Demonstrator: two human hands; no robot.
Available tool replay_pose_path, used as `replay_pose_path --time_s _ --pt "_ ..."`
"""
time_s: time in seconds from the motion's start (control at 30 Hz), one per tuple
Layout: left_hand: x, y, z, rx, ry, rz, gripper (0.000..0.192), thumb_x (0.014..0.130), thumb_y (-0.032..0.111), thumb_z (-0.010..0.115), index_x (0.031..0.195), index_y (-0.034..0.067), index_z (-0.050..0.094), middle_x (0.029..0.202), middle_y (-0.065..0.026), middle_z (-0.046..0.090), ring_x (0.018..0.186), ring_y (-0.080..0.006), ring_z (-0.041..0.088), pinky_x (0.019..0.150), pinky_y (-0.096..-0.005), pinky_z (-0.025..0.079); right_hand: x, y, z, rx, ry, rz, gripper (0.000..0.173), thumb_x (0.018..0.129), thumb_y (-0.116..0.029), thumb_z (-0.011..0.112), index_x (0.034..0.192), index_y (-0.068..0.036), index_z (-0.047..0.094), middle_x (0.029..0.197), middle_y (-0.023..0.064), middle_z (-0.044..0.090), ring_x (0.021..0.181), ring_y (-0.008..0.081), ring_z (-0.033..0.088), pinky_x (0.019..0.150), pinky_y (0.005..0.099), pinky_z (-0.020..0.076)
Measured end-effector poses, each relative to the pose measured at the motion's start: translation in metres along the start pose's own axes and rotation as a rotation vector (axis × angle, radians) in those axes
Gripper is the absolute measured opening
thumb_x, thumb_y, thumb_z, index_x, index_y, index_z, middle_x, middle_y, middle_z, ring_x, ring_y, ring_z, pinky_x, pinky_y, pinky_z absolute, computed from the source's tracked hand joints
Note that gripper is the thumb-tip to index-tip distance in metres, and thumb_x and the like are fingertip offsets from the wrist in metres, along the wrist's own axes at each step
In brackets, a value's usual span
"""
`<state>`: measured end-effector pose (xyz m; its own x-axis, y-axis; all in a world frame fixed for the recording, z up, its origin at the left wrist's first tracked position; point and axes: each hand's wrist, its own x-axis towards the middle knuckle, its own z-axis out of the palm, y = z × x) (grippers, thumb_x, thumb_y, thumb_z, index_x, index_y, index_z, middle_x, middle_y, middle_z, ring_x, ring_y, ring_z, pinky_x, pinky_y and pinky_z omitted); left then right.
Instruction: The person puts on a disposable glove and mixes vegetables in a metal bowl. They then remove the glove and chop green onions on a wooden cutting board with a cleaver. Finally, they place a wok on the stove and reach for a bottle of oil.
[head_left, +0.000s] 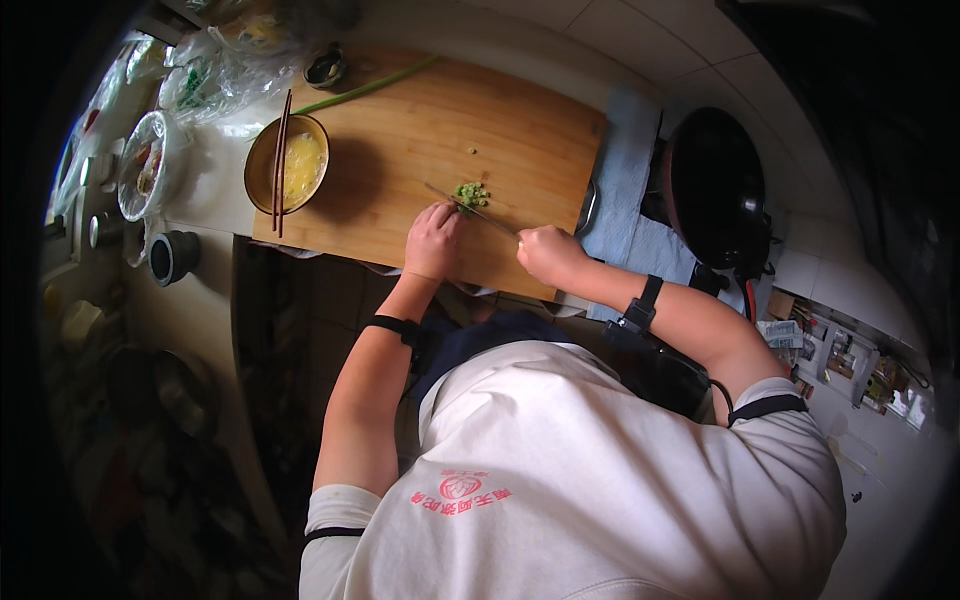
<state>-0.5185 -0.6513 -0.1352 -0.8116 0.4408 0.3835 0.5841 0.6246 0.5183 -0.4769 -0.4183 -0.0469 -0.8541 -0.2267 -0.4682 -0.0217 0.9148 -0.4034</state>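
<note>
My right hand (551, 255) grips the handle end of a kitchen knife (491, 217). Its thin blade slants up and left across the wooden cutting board (420, 127). On the near side of that blade, my left hand (434, 238) rests on the board with fingertips bunched close to the edge. Whatever may be under those fingers is hidden. Just beyond the blade lies a small heap of chopped scallion (471, 193), and one loose piece (472, 151) sits farther back. A long green scallion stalk (367, 91) stretches across the board's far left.
At the board's left, a bowl of beaten egg (304, 169) has wooden chopsticks (280, 165) across its rim. Behind it stands a small glass dish (325, 67). A bag-lined container (146, 166) and plastic bags (225, 79) are farther left. A black wok (716, 187) stands right, past blue sheeting (626, 172).
</note>
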Motion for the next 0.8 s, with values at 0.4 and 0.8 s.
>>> replay_pose_path --time_s 0.4,0.8 --pt "-0.001 -0.004 0.001 -0.029 0.065 0.013 0.016 0.08 0.01 0.07 0.096 0.008 0.071 0.103 -0.008 0.07 0.101 -0.0311 0.066 0.088 -0.0433 0.053 0.0 0.003 0.01 -0.029 0.014 -0.048 0.025 0.095 -0.02 0.056 0.088 0.0 0.069 0.083 0.0263 0.071 0.078 0.0447 0.071 0.072 0.0515 0.0593" --pt "-0.002 -0.005 0.001 -0.021 0.032 0.008 0.013 0.083 0.012 0.07 0.094 0.007 0.07 0.103 -0.009 0.069 0.098 -0.0296 0.067 0.086 -0.0407 0.056 -0.007 -0.005 0.003 0.027 0.063 0.005 0.021 0.091 -0.018 0.059 0.086 -0.001 0.071 0.079 0.0252 0.071 0.076 0.0453 0.071 0.069 0.0524 0.0598"
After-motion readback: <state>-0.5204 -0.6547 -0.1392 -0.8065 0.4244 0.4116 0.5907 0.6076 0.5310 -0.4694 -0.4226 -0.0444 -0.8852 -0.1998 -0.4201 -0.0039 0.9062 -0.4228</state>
